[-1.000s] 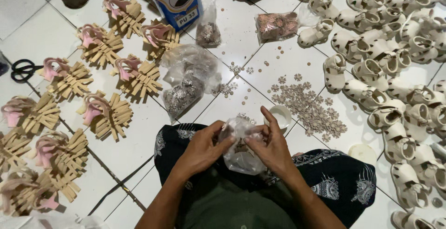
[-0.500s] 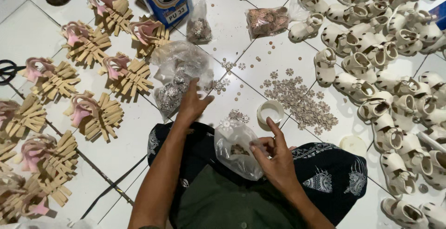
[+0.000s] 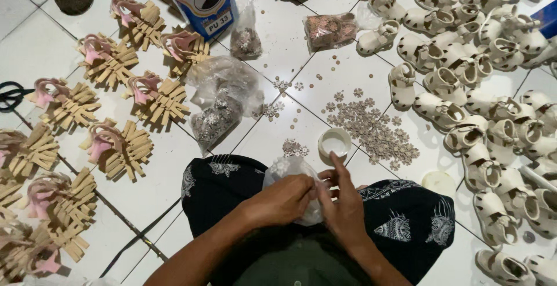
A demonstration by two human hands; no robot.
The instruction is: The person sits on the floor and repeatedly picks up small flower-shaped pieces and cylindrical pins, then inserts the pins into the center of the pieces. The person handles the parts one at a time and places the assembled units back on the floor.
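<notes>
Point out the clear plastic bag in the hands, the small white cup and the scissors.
clear plastic bag [image 3: 285, 168], head view, upper crinkled part
small white cup [image 3: 335, 143], head view, inside bottom
scissors [image 3: 11, 95], head view, black handles

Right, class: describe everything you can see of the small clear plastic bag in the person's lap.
The small clear plastic bag is thin, crinkled and see-through, with small pale pieces faintly showing inside. It rests on the black patterned cloth over the person's lap, its top bunched up. The left hand covers its lower part, and the right hand meets it from the other side, fingers at its edge. Its lower half is hidden.
</notes>
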